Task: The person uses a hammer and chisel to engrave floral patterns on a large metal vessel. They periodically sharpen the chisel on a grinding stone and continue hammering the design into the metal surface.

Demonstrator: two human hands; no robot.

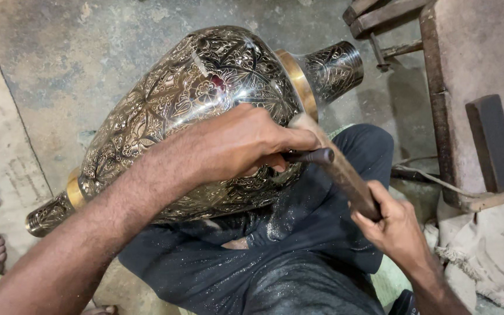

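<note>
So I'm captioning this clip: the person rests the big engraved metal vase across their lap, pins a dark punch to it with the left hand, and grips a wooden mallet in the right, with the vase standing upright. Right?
Not quite: the head view shows the big engraved metal vase lying on its side across the lap, not upright. The left hand does pin the dark punch, and the right hand grips the wooden mallet.

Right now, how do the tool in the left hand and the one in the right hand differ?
The chisel is short, dark and thin, pinched in the left hand against the engraved vase. The wooden mallet is longer, thicker and brown, held by the right hand at its lower end, slanting across. Both meet near the vase's gold band.
</note>
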